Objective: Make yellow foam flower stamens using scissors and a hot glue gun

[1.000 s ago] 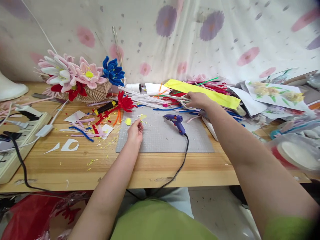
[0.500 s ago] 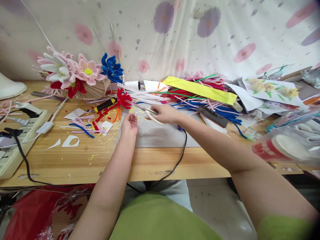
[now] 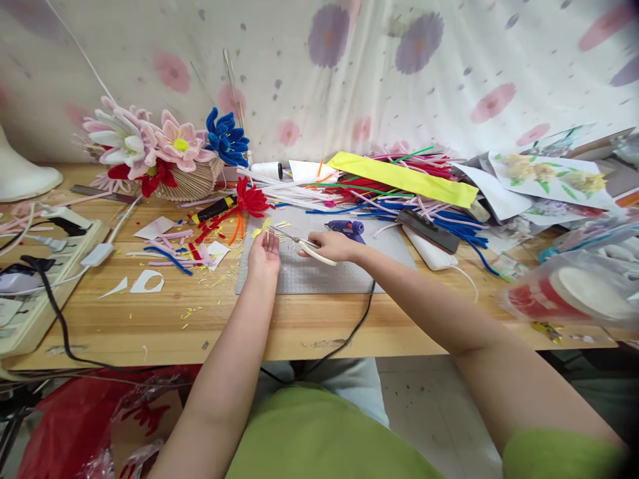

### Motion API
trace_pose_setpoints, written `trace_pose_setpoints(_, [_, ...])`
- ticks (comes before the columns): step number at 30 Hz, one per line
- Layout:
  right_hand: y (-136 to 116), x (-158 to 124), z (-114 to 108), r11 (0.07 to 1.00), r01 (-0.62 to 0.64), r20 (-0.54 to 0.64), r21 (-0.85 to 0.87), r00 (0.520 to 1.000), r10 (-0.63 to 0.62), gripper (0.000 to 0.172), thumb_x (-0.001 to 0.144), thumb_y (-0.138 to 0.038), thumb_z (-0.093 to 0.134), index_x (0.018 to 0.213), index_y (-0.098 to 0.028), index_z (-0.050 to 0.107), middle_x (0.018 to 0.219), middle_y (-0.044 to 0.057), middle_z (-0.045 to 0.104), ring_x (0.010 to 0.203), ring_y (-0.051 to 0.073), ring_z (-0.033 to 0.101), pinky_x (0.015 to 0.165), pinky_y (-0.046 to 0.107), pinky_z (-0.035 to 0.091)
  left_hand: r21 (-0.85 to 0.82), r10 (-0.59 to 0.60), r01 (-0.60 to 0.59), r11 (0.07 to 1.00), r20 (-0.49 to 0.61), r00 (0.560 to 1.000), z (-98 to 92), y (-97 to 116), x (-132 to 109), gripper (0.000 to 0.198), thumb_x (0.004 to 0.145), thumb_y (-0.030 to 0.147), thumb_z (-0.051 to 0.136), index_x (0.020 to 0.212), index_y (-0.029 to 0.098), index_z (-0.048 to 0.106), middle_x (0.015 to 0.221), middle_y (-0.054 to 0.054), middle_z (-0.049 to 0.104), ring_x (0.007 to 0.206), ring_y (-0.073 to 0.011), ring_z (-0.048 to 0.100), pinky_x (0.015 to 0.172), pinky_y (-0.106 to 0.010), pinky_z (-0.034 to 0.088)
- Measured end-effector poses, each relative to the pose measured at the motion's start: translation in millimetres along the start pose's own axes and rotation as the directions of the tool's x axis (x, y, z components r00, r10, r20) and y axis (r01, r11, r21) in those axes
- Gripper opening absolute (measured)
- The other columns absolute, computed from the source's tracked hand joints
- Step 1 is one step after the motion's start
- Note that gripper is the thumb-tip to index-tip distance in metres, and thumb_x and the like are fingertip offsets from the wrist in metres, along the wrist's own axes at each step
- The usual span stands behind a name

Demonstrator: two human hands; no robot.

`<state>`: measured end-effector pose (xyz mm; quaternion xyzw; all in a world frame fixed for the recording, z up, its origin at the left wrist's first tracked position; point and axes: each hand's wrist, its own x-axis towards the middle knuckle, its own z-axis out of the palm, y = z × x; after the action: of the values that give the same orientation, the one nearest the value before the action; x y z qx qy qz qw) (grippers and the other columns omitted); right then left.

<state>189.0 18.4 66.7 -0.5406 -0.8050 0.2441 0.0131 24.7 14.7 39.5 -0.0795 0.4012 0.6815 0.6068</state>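
Observation:
My right hand [image 3: 329,245] grips a pair of scissors [image 3: 319,255] with cream-white handles, the blades pointing left toward my other hand. Between the fingertips of my left hand [image 3: 264,254] is a small yellow paper strip [image 3: 266,224], held close to the scissor tips. Whether the blades touch the strip I cannot tell. Just beyond my left hand lies a red pipe-cleaner flower [image 3: 250,197]. A purple glue gun [image 3: 345,229] rests on the grey cutting mat [image 3: 319,279], behind my right hand.
Pipe cleaners [image 3: 284,191] and a long yellow paper strip [image 3: 404,178] are heaped along the back. Finished flowers [image 3: 182,143] stand at back left, near a power strip [image 3: 30,306]. A bagged cup [image 3: 564,293] sits at right; a black cord [image 3: 362,316] crosses the front edge.
The scissors and my right hand have moved down and slightly right, away from the red flower. The glue gun now shows behind my hand. The whole view has shifted slightly.

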Motion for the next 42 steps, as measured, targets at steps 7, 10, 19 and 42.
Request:
trace_pose_setpoints(7, [-3,1,1,0.998,-0.01,0.035,-0.069,0.999,0.012,0.066,0.072,-0.078,0.037,0.09,-0.019,0.06,0.091,0.006,0.067,0.076,0.018,0.059,0.056,0.024,0.031,0.004,-0.004,0.005,1.0,-0.053,0.999,4.8,-11,-4,0.014,0.081,0.006,0.052,0.07,0.014,0.053,0.059,0.004,0.056,0.054,-0.0036,0.056,0.062,-0.015,0.05])
trace_pose_setpoints(10, [-3,2,2,0.996,-0.006,0.018,-0.087,1.0,0.008,0.066,0.072,-0.079,0.036,0.09,-0.019,0.06,0.09,0.006,0.067,0.076,0.018,0.059,0.056,0.024,0.031,0.013,0.002,-0.001,1.0,-0.052,0.999,6.1,-12,-5,0.014,0.08,0.005,0.053,0.07,0.015,0.053,0.059,0.003,0.056,0.055,-0.0042,0.057,0.062,-0.015,0.051])
trace_pose_setpoints(19, [-1,3,3,0.99,-0.003,-0.056,-0.139,0.998,-0.005,0.066,0.072,-0.079,0.036,0.085,-0.02,0.06,0.088,0.007,0.068,0.076,0.019,0.06,0.055,0.024,0.029,0.049,0.033,-0.031,0.998,-0.044,0.998,9.8,-11,-3,0.014,0.08,0.006,0.052,0.069,0.015,0.054,0.062,0.001,0.06,0.062,-0.0054,0.06,0.069,-0.018,0.052])
trace_pose_setpoints(42, [45,0,-108,0.972,-0.198,-0.272,0.13,0.935,0.227,0.052,0.069,-0.064,0.059,0.082,-0.014,0.06,0.074,0.006,0.062,0.065,0.014,0.055,0.059,0.025,0.04,0.206,0.117,-0.132,0.97,0.084,0.99,10.3,-8,10,0.017,0.074,0.003,0.057,0.069,0.016,0.047,0.065,0.002,0.062,0.065,-0.0072,0.064,0.073,-0.022,0.052])
